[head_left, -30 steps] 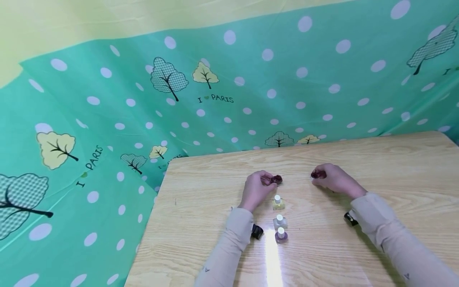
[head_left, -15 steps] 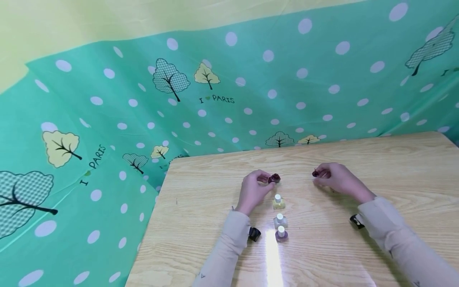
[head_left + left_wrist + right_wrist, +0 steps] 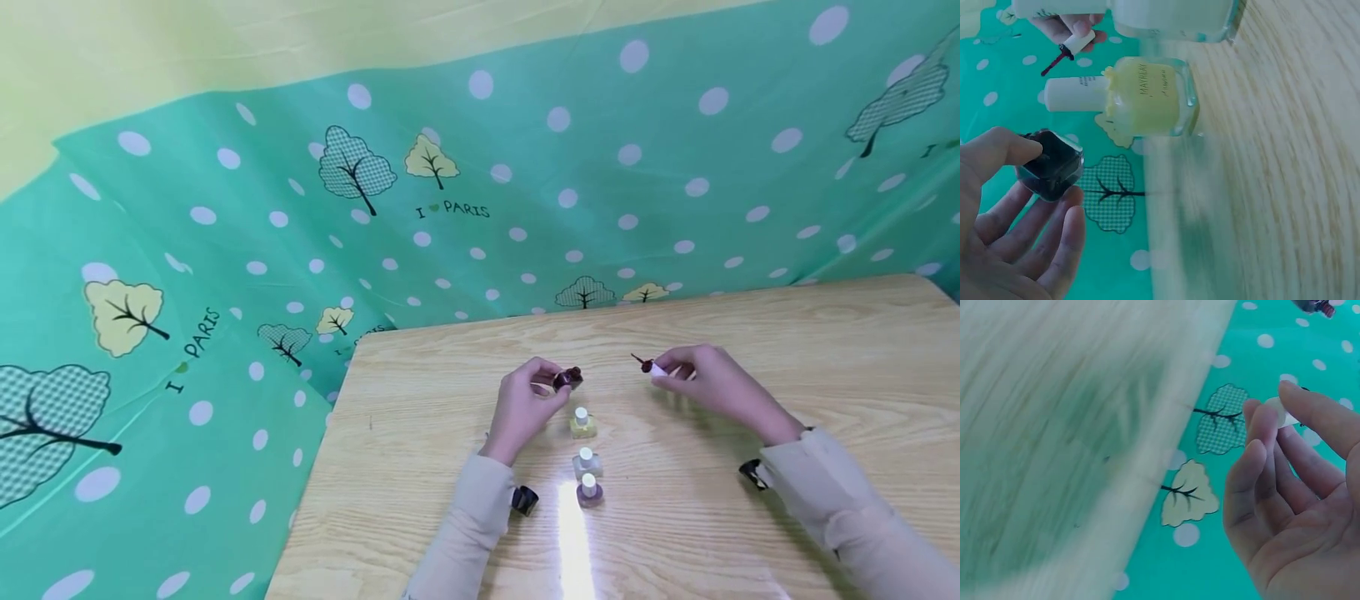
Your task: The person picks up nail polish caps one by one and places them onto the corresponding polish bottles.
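Observation:
My left hand [image 3: 522, 407] holds a dark red nail polish bottle [image 3: 567, 379] tilted above the table, its neck uncapped. In the left wrist view the thumb presses on one face of the bottle [image 3: 1054, 165], with fingers beneath. To the right and apart from it, my right hand [image 3: 708, 382] pinches the white cap of a nail polish brush [image 3: 652, 369] between thumb and fingertips. Dark red polish coats the brush, which points left and away. From the right wrist, only the white cap [image 3: 1286, 417] shows clearly; fingers hide most of the brush.
Three capped nail polish bottles stand in a column on the wooden table [image 3: 420, 400]: yellow [image 3: 582, 425], clear or whitish [image 3: 587, 462] and purple [image 3: 589, 493]. A green dotted cloth [image 3: 450, 267] hangs behind the table and at its left.
The brush in my right hand has tipped up and swung leftward, so its cap and bristle end now show. My left hand has drawn slightly left and nearer with the tilted bottle.

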The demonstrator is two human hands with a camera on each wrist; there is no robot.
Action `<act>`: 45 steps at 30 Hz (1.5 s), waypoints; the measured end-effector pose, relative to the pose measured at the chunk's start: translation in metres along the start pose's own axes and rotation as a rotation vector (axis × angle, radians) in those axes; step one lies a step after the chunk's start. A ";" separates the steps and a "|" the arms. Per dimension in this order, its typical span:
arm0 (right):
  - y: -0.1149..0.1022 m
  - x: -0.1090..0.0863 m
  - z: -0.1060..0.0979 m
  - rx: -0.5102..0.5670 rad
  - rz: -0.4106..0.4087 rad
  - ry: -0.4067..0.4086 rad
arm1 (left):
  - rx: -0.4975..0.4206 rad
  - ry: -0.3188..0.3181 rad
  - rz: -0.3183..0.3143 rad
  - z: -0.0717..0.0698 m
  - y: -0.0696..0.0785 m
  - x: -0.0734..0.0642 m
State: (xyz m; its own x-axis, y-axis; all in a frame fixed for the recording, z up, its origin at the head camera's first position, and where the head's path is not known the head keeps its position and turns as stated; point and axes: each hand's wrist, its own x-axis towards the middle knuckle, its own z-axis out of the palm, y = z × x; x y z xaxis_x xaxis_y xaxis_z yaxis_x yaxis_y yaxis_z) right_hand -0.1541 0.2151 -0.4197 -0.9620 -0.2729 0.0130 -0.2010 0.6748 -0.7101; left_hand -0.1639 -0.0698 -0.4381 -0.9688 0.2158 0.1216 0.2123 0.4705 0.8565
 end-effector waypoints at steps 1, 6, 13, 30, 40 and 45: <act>-0.002 -0.001 0.000 -0.007 -0.014 0.009 | 0.001 0.003 0.011 -0.001 0.001 -0.001; -0.015 -0.008 0.000 0.003 -0.073 0.035 | 0.029 0.018 0.068 -0.004 0.004 -0.006; -0.032 -0.015 0.004 0.032 -0.174 0.075 | 0.087 0.040 0.157 -0.006 0.009 -0.012; -0.050 -0.018 0.010 0.028 -0.273 0.086 | 0.162 0.068 0.235 -0.011 0.016 -0.022; -0.054 -0.017 0.012 0.015 -0.264 0.070 | 0.195 0.065 0.235 -0.008 0.018 -0.025; -0.054 -0.016 0.014 0.002 -0.268 0.061 | 0.204 0.068 0.240 -0.007 0.017 -0.026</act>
State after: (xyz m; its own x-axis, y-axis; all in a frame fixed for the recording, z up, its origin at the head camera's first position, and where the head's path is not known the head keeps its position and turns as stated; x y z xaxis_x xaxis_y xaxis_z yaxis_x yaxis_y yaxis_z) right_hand -0.1258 0.1739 -0.3914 -0.8837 -0.4000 0.2429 -0.4498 0.5825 -0.6770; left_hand -0.1361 -0.0729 -0.4230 -0.8927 0.2874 0.3471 0.4506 0.5766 0.6815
